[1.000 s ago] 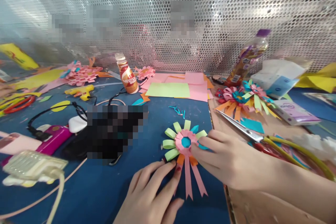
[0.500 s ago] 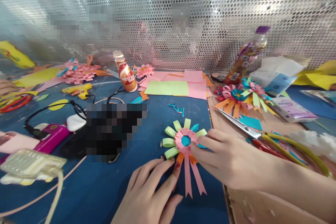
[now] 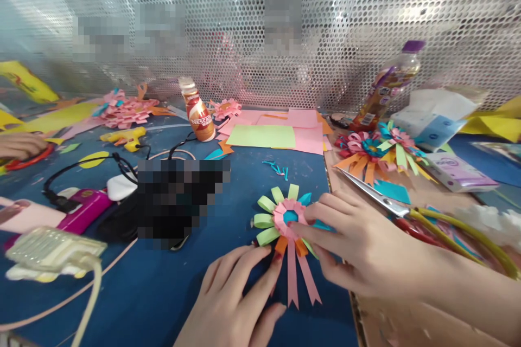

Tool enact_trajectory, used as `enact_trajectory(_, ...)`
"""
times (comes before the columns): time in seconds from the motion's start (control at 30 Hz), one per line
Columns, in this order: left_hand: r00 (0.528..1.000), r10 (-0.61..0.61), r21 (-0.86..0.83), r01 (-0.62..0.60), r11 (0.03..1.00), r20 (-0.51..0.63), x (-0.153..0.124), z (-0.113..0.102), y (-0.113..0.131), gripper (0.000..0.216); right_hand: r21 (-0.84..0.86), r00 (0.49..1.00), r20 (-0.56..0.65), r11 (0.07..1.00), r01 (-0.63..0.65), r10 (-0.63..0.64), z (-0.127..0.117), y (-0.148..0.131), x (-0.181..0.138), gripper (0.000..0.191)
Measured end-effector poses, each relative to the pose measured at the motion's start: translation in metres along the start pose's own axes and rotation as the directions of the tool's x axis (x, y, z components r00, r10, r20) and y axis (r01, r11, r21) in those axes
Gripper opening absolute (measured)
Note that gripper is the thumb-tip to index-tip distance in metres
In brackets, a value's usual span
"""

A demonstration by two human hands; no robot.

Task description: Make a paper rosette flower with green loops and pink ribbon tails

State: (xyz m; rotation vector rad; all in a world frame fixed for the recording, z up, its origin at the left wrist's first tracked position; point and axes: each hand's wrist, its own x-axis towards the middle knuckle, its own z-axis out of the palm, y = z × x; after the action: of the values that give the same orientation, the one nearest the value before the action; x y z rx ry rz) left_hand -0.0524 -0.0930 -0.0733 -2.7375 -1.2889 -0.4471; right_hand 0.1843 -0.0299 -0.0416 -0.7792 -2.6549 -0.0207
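Note:
A paper flower (image 3: 279, 210) lies on the blue table surface. It has a pink fringed ring, a blue centre, pale green loops and pink forked tails over orange strips. My left hand (image 3: 234, 293) rests at its lower left, fingers stretched out and apart, fingertips touching a green loop and an orange strip. From the right, my right hand (image 3: 345, 238) grips the flower, with one fingertip on the pink ring and its thumb lower down by the tails. The right-side loops are mostly hidden under this hand.
Scissors (image 3: 391, 206) lie to the right beside finished paper flowers (image 3: 370, 149) and a tilted bottle (image 3: 385, 87). Pink and green paper sheets (image 3: 260, 136) lie behind. At left are a dark phone (image 3: 179, 200), power cords, a yellow glue gun (image 3: 126, 138) and another person's hand (image 3: 22, 145).
My right hand has shifted its fingers over the flower's right side, with one fingertip onto the pink ring. My left hand stays in place. The view has shifted slightly.

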Motion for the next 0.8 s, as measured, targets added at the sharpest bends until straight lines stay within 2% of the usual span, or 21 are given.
enact_trajectory(0.2, 1.000, 0.017, 0.037, -0.017, 0.999, 0.000, -0.003, 0.000, 0.000, 0.043, 0.008, 0.996, 0.075, 0.999, -0.038, 0.037, 0.012, -0.003, -0.002, 0.023)
enact_trajectory(0.57, 0.999, 0.014, 0.005, -0.014, 1.000, -0.042, -0.001, 0.002, 0.001, 0.042, 0.029, 0.995, 0.090, 0.998, -0.046, 0.044, 0.016, -0.006, -0.003, 0.021)
enact_trajectory(0.8, 0.986, -0.148, -0.141, 0.137, 0.981, -0.070, -0.001, -0.005, 0.004, 0.029, 0.043, 0.994, 0.100, 0.997, -0.056, 0.051, 0.017, -0.008, -0.003, 0.022)
